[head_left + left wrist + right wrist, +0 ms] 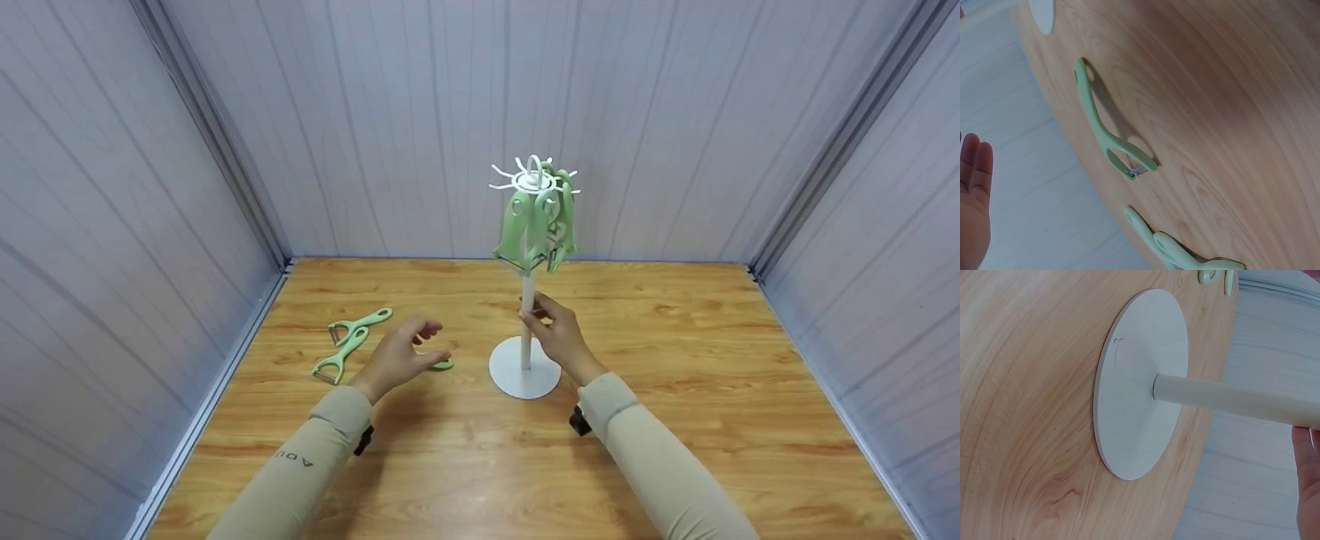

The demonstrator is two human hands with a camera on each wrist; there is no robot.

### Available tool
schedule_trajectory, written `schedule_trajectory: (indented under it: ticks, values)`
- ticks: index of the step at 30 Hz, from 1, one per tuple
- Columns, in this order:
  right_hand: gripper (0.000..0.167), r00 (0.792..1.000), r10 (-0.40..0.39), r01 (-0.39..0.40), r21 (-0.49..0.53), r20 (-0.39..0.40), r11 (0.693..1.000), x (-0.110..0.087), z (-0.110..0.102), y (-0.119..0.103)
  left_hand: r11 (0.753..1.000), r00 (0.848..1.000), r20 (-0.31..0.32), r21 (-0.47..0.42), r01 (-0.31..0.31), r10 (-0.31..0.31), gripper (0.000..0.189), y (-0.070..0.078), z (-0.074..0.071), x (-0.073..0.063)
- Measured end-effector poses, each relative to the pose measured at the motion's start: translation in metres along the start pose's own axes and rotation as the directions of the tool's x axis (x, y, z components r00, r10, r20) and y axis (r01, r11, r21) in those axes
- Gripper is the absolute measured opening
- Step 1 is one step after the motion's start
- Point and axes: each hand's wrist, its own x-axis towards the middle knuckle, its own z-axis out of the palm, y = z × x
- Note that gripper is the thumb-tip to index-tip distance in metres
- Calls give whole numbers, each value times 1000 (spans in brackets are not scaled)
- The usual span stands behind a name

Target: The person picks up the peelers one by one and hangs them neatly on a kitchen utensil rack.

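Observation:
In the head view a white rotating-style hook stand [527,322] rises from a round base [510,379]. My right hand [559,334] pinches its pole [1230,400] between thumb and fingers, below several green peelers [515,225] hanging from the hooks. To the left, my left hand [401,356] hovers over the table, fingers loosely bent and thumb apart, holding nothing. Beneath it lies a green Y-shaped peeler [1094,115], mostly covered by the hand in the head view. The left wrist view shows this peeler whole, apart from the palm.
Two more green peelers, an upper one [375,316] and a lower one [351,346], lie close together on the wooden table [675,337], left of my left hand. Several bare white hooks [501,171] stick out at the stand's top left. Pale panel walls [420,112] enclose the table.

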Motion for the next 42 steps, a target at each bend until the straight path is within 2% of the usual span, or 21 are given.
schedule_trajectory:
  ticks: [11,18,29,32,34,38,42]
  values:
    - [34,1000,22,-22,-19,9,1000,-1,-1,-2,994,991,78,31,106,-108,42,-7,-5,1]
    - [31,1000,3,-2,-34,15,999,-1,-1,-1,986,984,115,113,120,-133,44,-15,-9,9]
    - [30,1000,5,-5,-32,4,999,0,-1,1,973,961,205,175,151,-186,46,-33,-9,17]
    - [30,1000,8,-8,-26,7,1000,1,-1,0,970,948,239,172,173,-212,51,-38,-8,20]
    - [30,1000,4,-4,-23,10,1000,1,-1,0,966,933,270,169,197,-238,56,-40,-8,21]
    - [28,1000,-4,5,-21,10,1000,1,-1,0,953,895,334,167,252,-295,64,-44,-7,22]
    - [26,1000,-4,4,-19,10,1000,1,-1,2,933,858,368,160,321,-358,66,-47,-5,21]
